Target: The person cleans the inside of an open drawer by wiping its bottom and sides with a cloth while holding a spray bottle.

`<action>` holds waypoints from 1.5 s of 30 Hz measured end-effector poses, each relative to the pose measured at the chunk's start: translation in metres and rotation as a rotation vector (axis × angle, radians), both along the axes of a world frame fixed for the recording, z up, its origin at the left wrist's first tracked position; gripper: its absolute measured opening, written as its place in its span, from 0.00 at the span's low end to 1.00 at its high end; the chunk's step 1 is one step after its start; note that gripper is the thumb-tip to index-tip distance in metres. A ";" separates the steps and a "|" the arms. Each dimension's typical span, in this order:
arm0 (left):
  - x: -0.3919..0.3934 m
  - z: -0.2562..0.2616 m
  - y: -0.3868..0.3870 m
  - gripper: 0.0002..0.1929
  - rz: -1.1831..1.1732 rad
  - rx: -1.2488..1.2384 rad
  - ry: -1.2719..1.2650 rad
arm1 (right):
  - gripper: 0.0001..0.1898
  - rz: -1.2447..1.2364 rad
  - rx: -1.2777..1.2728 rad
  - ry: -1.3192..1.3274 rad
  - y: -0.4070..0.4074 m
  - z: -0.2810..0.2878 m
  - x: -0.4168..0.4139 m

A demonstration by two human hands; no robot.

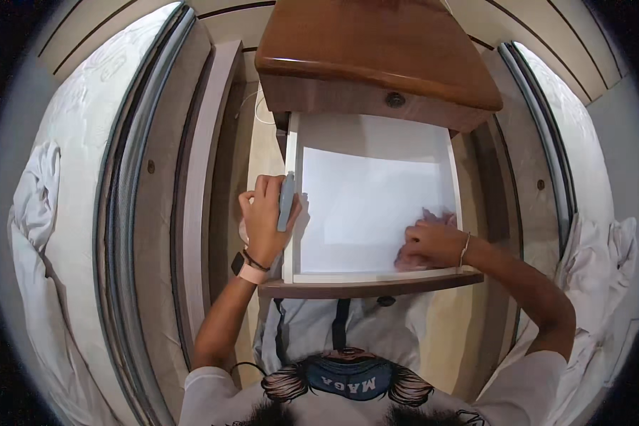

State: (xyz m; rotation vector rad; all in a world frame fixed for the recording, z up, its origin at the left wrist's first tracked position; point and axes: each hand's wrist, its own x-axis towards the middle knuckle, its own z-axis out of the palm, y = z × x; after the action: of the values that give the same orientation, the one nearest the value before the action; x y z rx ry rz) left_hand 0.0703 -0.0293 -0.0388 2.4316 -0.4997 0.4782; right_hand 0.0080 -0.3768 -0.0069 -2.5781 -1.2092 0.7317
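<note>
A slim grey plastic object [286, 205], possibly a small bottle, is gripped in my left hand [263, 213] over the left side wall of a pulled-out drawer [372, 278]. My fingers hide part of it, and its exact kind is unclear. Inside the drawer's front right corner, my right hand [431, 242] presses a crumpled pinkish cloth [412, 262] against the white bottom panel [362, 207]. The cloth is slightly blurred and partly covered by my fingers; some of it shows beyond my knuckles.
The drawer juts from a brown wooden nightstand [372, 48] with a round lock [395, 99]. Beds with pale mattresses [80, 160] [585, 154] flank it, with rumpled white bedding [580, 298] on the right. A white cable [261, 114] lies on the floor behind the drawer's left side.
</note>
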 end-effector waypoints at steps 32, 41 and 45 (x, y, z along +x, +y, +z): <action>0.002 -0.001 0.000 0.22 -0.037 0.004 -0.009 | 0.31 -0.478 -0.450 -0.627 -0.020 -0.068 -0.009; 0.000 -0.001 0.003 0.24 -0.036 -0.002 0.002 | 0.19 -0.560 -0.320 -0.186 0.022 -0.005 -0.036; 0.000 0.001 0.001 0.24 -0.019 -0.003 0.002 | 0.29 -0.555 -0.369 0.092 0.043 0.009 -0.016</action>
State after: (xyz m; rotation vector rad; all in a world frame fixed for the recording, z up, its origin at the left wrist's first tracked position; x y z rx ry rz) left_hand 0.0699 -0.0281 -0.0378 2.4222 -0.5203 0.4684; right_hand -0.0077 -0.3339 0.0017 -2.9177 -0.3080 0.9903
